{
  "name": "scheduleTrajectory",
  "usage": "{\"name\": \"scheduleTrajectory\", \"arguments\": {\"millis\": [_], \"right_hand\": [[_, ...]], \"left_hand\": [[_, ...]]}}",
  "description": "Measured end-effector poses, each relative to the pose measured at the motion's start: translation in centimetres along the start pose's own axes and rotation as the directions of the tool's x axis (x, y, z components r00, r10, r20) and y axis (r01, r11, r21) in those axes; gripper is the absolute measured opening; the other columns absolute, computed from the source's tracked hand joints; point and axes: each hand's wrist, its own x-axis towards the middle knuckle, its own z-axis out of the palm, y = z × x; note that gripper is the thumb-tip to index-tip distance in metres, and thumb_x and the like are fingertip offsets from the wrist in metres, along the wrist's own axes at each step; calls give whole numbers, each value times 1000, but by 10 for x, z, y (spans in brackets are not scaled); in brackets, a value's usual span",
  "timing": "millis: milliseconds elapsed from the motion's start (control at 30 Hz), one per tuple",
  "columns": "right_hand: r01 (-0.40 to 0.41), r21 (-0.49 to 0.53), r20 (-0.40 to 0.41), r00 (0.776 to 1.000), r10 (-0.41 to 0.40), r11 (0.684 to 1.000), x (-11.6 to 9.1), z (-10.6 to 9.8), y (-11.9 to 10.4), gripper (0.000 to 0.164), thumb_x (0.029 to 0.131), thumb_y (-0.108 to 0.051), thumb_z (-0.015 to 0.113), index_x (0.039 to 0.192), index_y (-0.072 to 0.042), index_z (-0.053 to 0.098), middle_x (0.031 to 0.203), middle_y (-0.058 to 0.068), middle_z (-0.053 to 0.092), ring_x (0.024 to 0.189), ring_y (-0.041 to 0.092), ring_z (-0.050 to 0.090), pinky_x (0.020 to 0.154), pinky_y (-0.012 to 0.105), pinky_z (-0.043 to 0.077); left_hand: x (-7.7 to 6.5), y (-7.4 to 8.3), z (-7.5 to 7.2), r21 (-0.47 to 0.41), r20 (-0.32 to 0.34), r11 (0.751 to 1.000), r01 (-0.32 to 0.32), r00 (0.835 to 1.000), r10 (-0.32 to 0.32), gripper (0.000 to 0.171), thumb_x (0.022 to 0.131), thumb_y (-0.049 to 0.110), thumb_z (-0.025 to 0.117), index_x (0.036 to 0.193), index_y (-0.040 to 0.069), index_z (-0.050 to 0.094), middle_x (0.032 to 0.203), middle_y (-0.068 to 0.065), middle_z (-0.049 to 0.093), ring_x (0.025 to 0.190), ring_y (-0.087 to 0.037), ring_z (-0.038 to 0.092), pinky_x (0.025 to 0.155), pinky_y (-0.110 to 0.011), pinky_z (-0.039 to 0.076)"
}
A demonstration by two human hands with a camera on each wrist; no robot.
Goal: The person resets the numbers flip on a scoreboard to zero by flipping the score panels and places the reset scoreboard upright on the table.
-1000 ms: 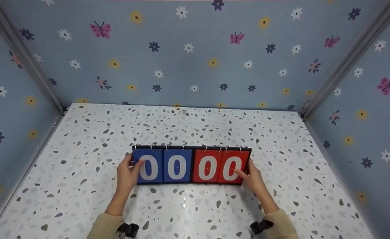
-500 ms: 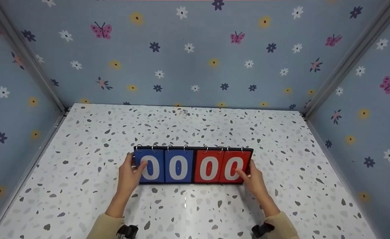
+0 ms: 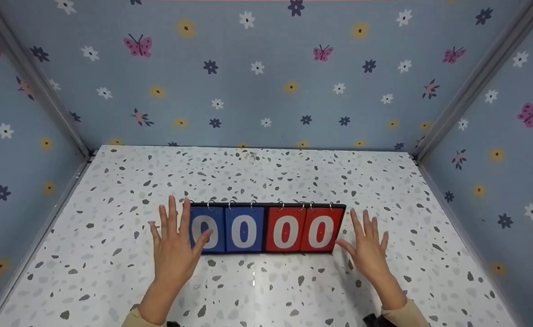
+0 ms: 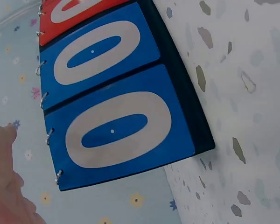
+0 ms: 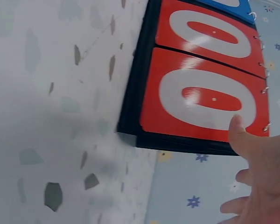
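Observation:
A flip scoreboard (image 3: pixel 265 229) stands on the speckled table, with two blue cards on the left and two red cards on the right. Each card reads 0 and hangs from metal rings along the black top edge. My left hand (image 3: pixel 173 254) is spread with straight fingers at the left end, its thumb overlapping the first blue card (image 4: pixel 116 130) in the head view. In the left wrist view that hand appears apart from the board. Beside the right end my right hand (image 3: pixel 370 254) has its fingers spread, and its thumb (image 5: pixel 240 135) overlaps the outer red card in the right wrist view; contact cannot be told.
The white speckled table (image 3: pixel 257 177) extends around the board on all sides. Blue walls (image 3: pixel 266 91) patterned with flowers and butterflies enclose the back, left and right. Grey metal posts (image 3: pixel 475 86) run up the corners.
Both hands have let go of the scoreboard's ends and spread their fingers. The left hand has turned its back upward, the right has moved outward to the right. The scoreboard stays in place.

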Motion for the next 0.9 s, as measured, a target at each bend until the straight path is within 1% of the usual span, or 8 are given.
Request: {"name": "scheduleTrajectory", "arguments": {"millis": [200, 400, 500, 600, 700, 767, 800, 900], "right_hand": [[-26, -71, 34, 999, 28, 997, -10, -7, -4, 85, 79, -46, 63, 144, -18, 15, 147, 21, 4, 131, 42, -4, 93, 67, -6], [-37, -80, 41, 998, 40, 996, -12, -10, -6, 87, 79, -46, 63, 145, -19, 13, 148, 20, 2, 131, 41, -7, 93, 66, -9], [-55, -90, 33, 998, 59, 994, -20, -12, -5, 88, 79, -46, 63, 145, -20, 10, 148, 20, 1, 131, 41, -7, 93, 66, -9], [-79, -69, 16, 997, 80, 995, -28, -13, -4, 90, 78, -46, 64, 145, -19, 10, 148, 20, 1, 132, 41, -5, 93, 67, -7], [-92, 59, -48, 994, 95, 994, -36, -11, -6, 90, 76, -40, 69, 144, -13, 16, 146, 22, 8, 131, 42, 7, 94, 66, 0], [-93, 203, -101, 988, 115, 975, -39, -6, -9, 85, 76, -32, 72, 141, -8, 23, 142, 23, 18, 128, 42, 20, 96, 63, 10], [-90, 286, -121, 984, 129, 954, -40, -3, -11, 82, 76, -29, 72, 140, -5, 26, 139, 24, 24, 125, 41, 26, 96, 61, 16], [-90, 506, -155, 969, 194, 858, -40, 8, -16, 68, 79, -21, 71, 133, 1, 35, 127, 24, 39, 116, 37, 40, 94, 55, 27]], "left_hand": [[-13, 12, -6, 76, 142, 996, 43, 988, -54, 93, 79, 62, 51, 145, 17, 3, 149, -14, -6, 133, -34, -10, 97, -64, 5], [-16, 18, -9, 105, 183, 993, 56, 980, -75, 96, 78, 63, 51, 145, 15, 2, 149, -15, -7, 132, -35, -11, 97, -65, 4], [-15, 20, -8, 99, 210, 994, 43, 976, -64, 96, 79, 63, 51, 145, 15, 1, 149, -15, -7, 132, -37, -9, 97, -64, 4], [-15, 22, -6, 62, 230, 997, 40, 972, -53, 97, 79, 62, 51, 145, 12, 0, 148, -17, -9, 132, -39, -8, 97, -65, 5], [-15, 23, -1, -75, 240, 994, 81, 969, -61, 98, 81, 56, 54, 144, 6, -2, 147, -19, -9, 132, -38, -9, 97, -64, 6], [-14, 23, 6, -224, 243, 964, 142, 966, -85, 97, 83, 49, 58, 143, 3, -2, 147, -20, -9, 133, -36, -7, 99, -61, 9], [-14, 23, 11, -306, 246, 935, 180, 964, -105, 95, 84, 45, 59, 143, 2, -2, 147, -20, -7, 133, -36, -5, 99, -60, 10], [-13, 24, 27, -492, 210, 831, 259, 962, -175, 88, 86, 33, 61, 142, -2, 3, 146, -20, 1, 133, -35, 6, 101, -54, 16]]}}
